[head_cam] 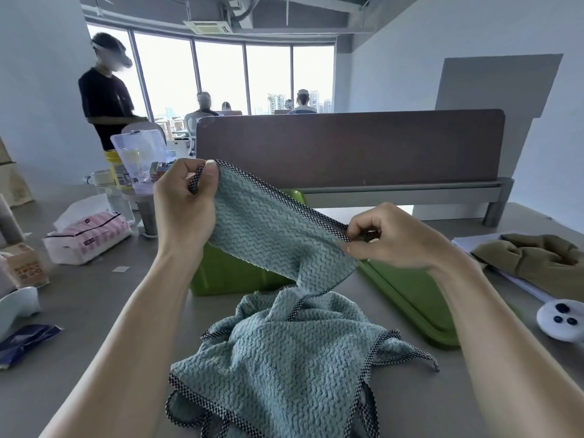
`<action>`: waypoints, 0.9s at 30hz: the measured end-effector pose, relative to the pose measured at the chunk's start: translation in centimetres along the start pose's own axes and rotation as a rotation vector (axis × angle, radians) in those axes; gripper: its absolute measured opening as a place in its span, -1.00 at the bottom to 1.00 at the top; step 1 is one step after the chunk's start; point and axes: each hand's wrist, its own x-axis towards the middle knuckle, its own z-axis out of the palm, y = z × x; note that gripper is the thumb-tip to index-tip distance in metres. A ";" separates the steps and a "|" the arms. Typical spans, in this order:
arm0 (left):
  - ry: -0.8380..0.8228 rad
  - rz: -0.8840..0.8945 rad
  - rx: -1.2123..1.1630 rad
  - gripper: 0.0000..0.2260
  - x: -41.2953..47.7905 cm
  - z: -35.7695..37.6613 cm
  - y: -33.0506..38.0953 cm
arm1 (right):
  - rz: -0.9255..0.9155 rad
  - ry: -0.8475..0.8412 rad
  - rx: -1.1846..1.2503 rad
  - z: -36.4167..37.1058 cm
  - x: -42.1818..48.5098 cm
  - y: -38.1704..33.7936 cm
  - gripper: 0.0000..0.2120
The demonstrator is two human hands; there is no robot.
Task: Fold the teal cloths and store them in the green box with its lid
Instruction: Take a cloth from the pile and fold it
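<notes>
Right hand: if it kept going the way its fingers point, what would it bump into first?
The right hand points leftward along the held cloth, so it would probably meet the left hand first; depth is unclear.

An open-plan office is showing itself here. Beyond the pinching hands, a brown fabric-covered desk divider panel (349,147) is standing along the far edge of the grey laminate desk (94,298). Farther past it, a curved band of tall floor-to-ceiling windows (218,77) is looking onto high-rise towers, and several seated people (205,105) are working at other desks. Overhead, bare ducts and a square ceiling air-conditioning cassette (208,26) are hanging. Left of the grip, a person in a black T-shirt (106,102) is standing.
</notes>
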 end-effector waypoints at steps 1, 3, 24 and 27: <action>-0.001 -0.013 -0.006 -0.85 0.1 0.0 -0.2 | 0.006 0.006 0.009 -0.1 0.0 0.1 -0.78; -0.002 -0.028 -0.014 -0.85 0.1 0.1 -0.5 | 0.016 0.057 0.043 -0.5 -0.1 0.4 -0.78; -0.800 -0.500 0.034 -0.90 -5.4 -5.4 -2.5 | 0.117 0.100 0.617 2.4 -5.5 0.2 -0.74; -0.962 -0.485 0.253 -0.72 -6.3 -5.2 -2.4 | 0.133 0.130 0.520 4.0 -6.1 0.3 -0.70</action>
